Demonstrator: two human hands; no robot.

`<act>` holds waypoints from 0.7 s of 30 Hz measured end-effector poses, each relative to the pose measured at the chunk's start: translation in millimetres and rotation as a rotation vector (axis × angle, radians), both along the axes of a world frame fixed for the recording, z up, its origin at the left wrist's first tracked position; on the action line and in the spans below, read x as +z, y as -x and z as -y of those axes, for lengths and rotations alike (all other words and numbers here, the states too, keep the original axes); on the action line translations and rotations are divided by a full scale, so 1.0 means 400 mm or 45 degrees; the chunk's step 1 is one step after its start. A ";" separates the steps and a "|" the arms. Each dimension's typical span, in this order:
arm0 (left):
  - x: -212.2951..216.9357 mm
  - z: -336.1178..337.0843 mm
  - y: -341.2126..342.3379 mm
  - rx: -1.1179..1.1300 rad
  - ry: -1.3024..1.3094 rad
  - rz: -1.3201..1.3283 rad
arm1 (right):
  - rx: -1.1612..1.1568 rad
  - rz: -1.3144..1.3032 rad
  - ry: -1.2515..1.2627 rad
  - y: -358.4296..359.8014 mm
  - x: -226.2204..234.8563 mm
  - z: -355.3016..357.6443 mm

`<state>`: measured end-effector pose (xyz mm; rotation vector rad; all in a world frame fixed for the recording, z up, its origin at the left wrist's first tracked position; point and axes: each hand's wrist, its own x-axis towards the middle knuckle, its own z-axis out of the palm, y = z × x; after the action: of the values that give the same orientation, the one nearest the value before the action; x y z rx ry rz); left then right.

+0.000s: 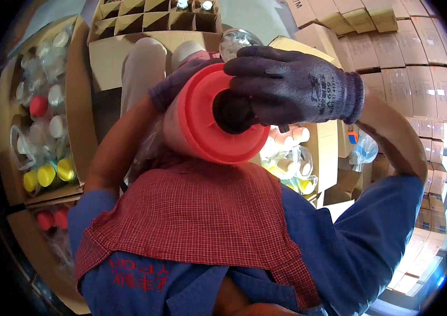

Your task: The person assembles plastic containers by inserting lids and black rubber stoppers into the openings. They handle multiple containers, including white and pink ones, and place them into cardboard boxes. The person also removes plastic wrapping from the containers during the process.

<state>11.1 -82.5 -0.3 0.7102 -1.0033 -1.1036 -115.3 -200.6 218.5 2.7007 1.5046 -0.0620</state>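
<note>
A pink-red plastic container (202, 124) with a wide round rim and a dark opening is held up close to the camera, its open end facing me. My right hand (292, 87), in a dark grey knit glove, reaches over the rim with its fingers at the dark opening. My left hand (173, 84), also gloved, grips the far side of the container's body and is mostly hidden behind it. A clear bottle or jar (236, 41) shows just above the right hand. A red checked apron (197, 210) over blue work clothes fills the lower view.
A cardboard box (78, 105) at the left holds bagged bottles with red, white and yellow caps. A divided carton (155, 21) with two capped bottles stands ahead. Another box (292, 158) of bagged bottles sits to the right. Stacked sealed cartons (413, 52) line the right side.
</note>
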 end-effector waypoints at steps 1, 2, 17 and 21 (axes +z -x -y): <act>0.001 0.000 0.001 0.001 0.002 -0.003 | -0.020 -0.022 0.012 -0.002 0.002 -0.001; 0.000 0.000 0.000 0.000 0.004 -0.005 | -0.040 -0.043 0.023 -0.004 0.004 -0.002; -0.020 0.005 -0.012 0.026 0.060 -0.086 | -0.124 0.010 0.226 -0.032 0.061 -0.037; -0.011 0.017 -0.038 -0.224 -0.157 -0.351 | -0.087 -0.072 0.128 -0.035 0.031 -0.023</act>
<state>26.4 -89.2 -4.8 0.5558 -0.7775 -1.3853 -101.1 -191.4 230.9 2.6915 1.3827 -0.2120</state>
